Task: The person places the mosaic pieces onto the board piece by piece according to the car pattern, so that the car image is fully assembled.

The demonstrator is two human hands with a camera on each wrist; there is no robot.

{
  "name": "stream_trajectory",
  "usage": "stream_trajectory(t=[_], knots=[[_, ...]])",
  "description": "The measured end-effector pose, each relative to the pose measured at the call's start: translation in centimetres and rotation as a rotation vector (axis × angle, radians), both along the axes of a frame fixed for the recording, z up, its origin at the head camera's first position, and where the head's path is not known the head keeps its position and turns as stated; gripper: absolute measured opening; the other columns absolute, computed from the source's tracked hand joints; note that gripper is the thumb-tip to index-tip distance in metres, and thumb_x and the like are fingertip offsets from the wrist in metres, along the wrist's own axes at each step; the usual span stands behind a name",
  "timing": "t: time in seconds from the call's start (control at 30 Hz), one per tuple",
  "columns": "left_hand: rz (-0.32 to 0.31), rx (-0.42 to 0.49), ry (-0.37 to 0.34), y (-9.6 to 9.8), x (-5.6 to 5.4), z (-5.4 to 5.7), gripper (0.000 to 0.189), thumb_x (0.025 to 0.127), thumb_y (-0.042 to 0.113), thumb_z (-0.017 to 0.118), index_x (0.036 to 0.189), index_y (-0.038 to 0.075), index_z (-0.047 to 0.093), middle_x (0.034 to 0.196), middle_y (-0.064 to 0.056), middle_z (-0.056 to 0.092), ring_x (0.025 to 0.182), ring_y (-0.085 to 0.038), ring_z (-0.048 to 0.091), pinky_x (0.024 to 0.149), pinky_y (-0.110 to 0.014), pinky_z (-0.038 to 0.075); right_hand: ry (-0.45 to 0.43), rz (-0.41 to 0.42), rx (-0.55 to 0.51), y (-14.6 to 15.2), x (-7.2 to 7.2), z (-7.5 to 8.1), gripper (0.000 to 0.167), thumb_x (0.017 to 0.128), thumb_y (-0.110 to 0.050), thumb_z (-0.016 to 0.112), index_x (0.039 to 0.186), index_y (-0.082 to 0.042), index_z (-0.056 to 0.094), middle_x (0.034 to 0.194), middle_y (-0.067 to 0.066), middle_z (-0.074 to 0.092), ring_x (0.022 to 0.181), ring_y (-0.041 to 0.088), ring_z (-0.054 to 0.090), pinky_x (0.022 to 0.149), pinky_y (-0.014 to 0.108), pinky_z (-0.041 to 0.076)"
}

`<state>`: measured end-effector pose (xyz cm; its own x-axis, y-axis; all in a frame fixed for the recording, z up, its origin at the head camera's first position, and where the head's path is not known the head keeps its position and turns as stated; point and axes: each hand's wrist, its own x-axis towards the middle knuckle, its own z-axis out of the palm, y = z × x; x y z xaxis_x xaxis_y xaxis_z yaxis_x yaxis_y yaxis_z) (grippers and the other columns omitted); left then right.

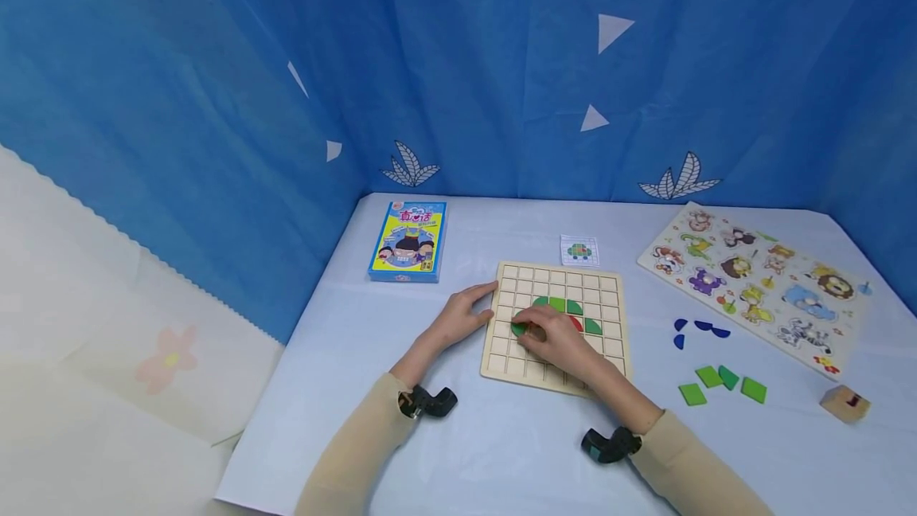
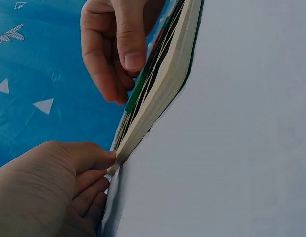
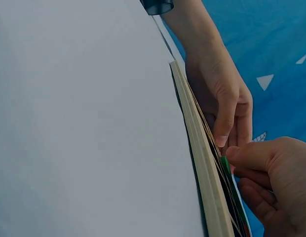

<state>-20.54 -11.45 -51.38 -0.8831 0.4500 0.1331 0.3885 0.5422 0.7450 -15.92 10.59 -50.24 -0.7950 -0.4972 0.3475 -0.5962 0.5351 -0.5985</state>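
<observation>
A square wooden grid board lies on the table. My left hand rests along its left edge, thumb and fingertips touching the side. Over the left part of the grid, my right hand pinches a dark green tile between thumb and fingers, close on the board; the fingers hide part of its shape. Beside it on the grid sit a light green square tile, dark green quarter-round tiles and a red tile partly covered by the hand. In the right wrist view, the thumb presses the green tile's edge.
Behind the board lies a small pattern card. A boxed card game stands back left. To the right lie an animal peg puzzle, several blue pieces, several green tiles and a wooden block.
</observation>
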Motion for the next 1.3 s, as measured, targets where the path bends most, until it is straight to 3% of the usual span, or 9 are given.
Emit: stream_trajectory(t=[0.33, 0.6, 1.1, 1.3], knots=[[0.006, -0.001, -0.006, 0.12, 0.04, 0.21, 0.053, 0.092, 0.011, 0.061, 0.141, 0.007, 0.044, 0.142, -0.008, 0.045, 0.132, -0.021, 0.037, 0.109, -0.031, 0.031, 0.02, 0.002, 0.014, -0.12, 0.06, 0.01, 0.026, 0.081, -0.004, 0.073, 0.106, -0.009, 0.07, 0.105, 0.001, 0.067, 0.101, 0.02, 0.058, 0.086, 0.038, 0.05], [0.005, -0.009, -0.005, 0.11, -0.01, 0.23, 0.053, 0.092, 0.012, 0.061, 0.142, 0.007, 0.043, 0.142, -0.008, 0.044, 0.133, -0.021, 0.037, 0.109, -0.032, 0.031, 0.098, 0.034, 0.027, 0.1, 0.07, 0.17, 0.024, 0.078, -0.001, 0.074, 0.102, -0.006, 0.072, 0.103, 0.003, 0.068, 0.099, 0.022, 0.06, 0.083, 0.037, 0.052], [-0.001, -0.011, -0.014, 0.1, 0.0, -0.13, 0.053, 0.092, 0.012, 0.06, 0.142, 0.008, 0.043, 0.143, -0.008, 0.044, 0.133, -0.022, 0.037, 0.109, -0.033, 0.032, 0.037, -0.002, 0.047, 0.19, 0.45, 0.13, 0.027, 0.082, -0.003, 0.072, 0.107, -0.01, 0.071, 0.108, 0.002, 0.067, 0.105, 0.021, 0.059, 0.089, 0.038, 0.051], [0.005, -0.008, -0.001, 0.07, -0.05, -0.2, 0.053, 0.092, 0.013, 0.061, 0.142, 0.009, 0.043, 0.142, -0.008, 0.044, 0.132, -0.023, 0.037, 0.109, -0.035, 0.032, 0.064, -0.002, 0.038, 0.16, 0.53, 0.23, 0.028, 0.081, -0.005, 0.073, 0.109, -0.009, 0.07, 0.107, 0.001, 0.067, 0.107, 0.023, 0.059, 0.091, 0.041, 0.049]])
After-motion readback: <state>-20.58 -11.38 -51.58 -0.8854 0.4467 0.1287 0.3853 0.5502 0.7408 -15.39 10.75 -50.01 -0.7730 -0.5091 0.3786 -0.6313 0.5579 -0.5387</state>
